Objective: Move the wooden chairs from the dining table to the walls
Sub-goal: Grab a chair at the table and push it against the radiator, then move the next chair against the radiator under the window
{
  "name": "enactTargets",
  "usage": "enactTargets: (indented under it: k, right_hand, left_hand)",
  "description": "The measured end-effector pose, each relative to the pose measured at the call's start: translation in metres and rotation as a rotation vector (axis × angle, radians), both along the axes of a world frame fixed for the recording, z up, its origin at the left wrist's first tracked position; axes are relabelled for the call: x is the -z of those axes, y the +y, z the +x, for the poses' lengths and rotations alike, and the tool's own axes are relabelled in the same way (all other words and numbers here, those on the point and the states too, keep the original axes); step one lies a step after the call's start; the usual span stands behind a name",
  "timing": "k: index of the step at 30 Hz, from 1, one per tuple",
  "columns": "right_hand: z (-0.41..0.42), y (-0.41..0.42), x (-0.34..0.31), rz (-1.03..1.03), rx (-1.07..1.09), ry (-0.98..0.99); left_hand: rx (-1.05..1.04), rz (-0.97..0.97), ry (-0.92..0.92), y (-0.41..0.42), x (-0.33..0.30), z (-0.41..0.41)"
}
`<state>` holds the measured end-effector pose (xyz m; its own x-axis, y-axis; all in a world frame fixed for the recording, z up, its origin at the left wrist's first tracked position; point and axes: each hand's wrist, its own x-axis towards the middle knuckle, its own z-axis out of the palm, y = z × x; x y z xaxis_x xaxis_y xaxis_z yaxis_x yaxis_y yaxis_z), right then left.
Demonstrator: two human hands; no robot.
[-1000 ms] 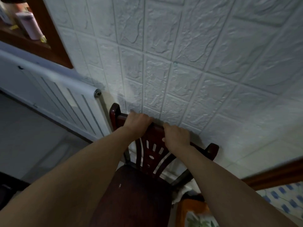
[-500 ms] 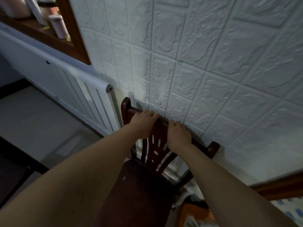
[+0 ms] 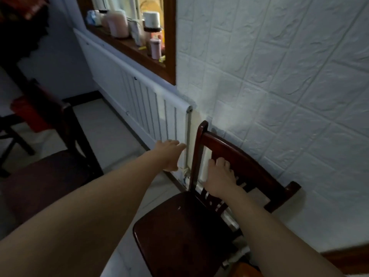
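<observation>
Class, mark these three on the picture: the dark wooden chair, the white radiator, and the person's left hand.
Dark wooden chair (image 3: 180,234): head view, on the seat.
White radiator (image 3: 157,108): head view, on its ribbed front.
Left hand (image 3: 168,151): head view, on the back of the hand.

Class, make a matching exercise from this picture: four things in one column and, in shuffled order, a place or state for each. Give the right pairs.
Things
1. left hand
2. right hand
3. chair
4. pink cup

Places or states
A. on the window ledge
B. backrest close to the white wall
C. open, off the chair, near the radiator
D. on the chair's backrest

Pairs: 1-C, 2-D, 3-B, 4-A
</observation>
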<state>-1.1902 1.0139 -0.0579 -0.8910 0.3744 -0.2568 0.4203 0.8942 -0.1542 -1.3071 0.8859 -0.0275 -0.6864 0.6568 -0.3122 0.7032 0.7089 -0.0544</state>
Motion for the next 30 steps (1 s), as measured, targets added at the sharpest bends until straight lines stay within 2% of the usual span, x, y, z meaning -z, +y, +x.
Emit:
enactTargets:
  k: [7,14,20,30]
  right_hand:
    - [-0.022,-0.109,-0.011,-0.022,-0.131,-0.012]
    - [-0.056,-0.246,-0.02,-0.028,-0.291,-0.035]
    - [-0.083,-0.356,-0.027,0.024,-0.419,-0.006]
    - [-0.129,-0.465,-0.031,0.021,-0.587,0.001]
  left_hand:
    - [-0.169,0.058,-0.044,-0.136,-0.013,-0.009]
    - [-0.309,0.029,-0.086,-0.288,-0.025,-0.012]
    - [-0.438,0.077,-0.065,-0.412,-0.021,-0.016]
    - [-0.616,0.077,-0.023,-0.539,-0.012,-0.025]
